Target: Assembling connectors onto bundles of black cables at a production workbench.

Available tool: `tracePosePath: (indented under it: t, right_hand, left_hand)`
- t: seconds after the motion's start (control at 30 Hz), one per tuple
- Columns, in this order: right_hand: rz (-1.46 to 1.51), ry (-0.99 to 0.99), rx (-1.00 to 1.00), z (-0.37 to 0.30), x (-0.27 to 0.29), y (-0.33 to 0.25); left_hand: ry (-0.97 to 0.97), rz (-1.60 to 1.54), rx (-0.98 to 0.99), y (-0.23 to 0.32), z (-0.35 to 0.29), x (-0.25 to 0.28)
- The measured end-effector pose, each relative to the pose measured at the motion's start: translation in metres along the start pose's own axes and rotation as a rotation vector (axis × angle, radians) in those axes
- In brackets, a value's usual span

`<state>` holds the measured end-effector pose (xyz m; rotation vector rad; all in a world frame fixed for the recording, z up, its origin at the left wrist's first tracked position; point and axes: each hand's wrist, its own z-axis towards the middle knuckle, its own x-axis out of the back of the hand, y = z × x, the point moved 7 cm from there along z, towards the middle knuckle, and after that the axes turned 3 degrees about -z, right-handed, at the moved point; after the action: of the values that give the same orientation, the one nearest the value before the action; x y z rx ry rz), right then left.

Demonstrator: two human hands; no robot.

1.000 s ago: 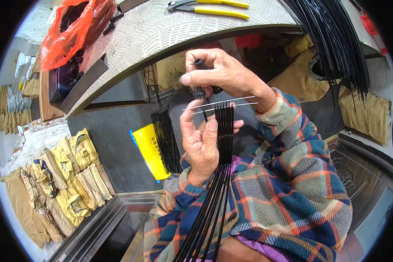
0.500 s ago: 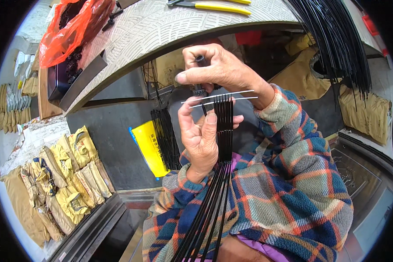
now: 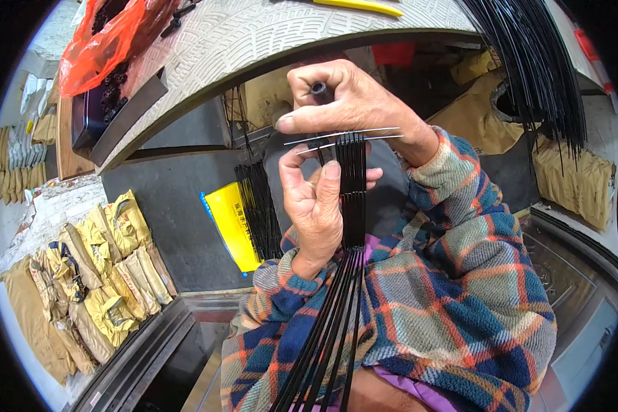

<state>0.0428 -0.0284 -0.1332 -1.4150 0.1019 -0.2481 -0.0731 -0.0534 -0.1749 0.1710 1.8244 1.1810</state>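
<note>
Row of slender black strips [image 3: 353, 213], side by side: in the left hand [image 3: 314, 220], thumb in front, other fingers passing behind, tips showing at the row's right; fingers closed in a grip.
Two thin pale rods [image 3: 379, 131]: across the row's upper end, just above the left thumb.
Dark cylindrical tool [image 3: 318, 88]: gripped by the right hand [image 3: 360, 99], fingers curled round it, above the left fingers.
Yellow packet [image 3: 230, 223], with more black strips [image 3: 259, 213] beside it: left of the left fingers.
Patterned surface [image 3: 254, 48]: beyond both hands' fingers, carrying a red plastic bag [image 3: 106, 55], up and left of them.
</note>
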Motion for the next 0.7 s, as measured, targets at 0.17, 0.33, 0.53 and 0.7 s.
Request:
tracePosePath:
  t: [0.17, 0.33, 0.53, 0.7]
  right_hand:
    - [-0.013, -0.048, 0.025, 0.003, 0.001, -0.003]
    - [-0.050, -0.111, 0.153, 0.005, -0.004, -0.016]
    - [-0.011, -0.110, 0.227, 0.003, -0.002, -0.012]
    - [-0.125, -0.162, 0.367, 0.004, -0.008, -0.024]
  left_hand:
    - [0.022, -0.015, 0.013, 0.005, 0.000, -0.006]
    - [0.016, -0.026, 0.007, 0.009, -0.006, -0.005]
    - [0.022, -0.006, 0.015, 0.007, -0.005, -0.003]
    - [0.008, 0.009, -0.042, 0.008, -0.007, -0.002]
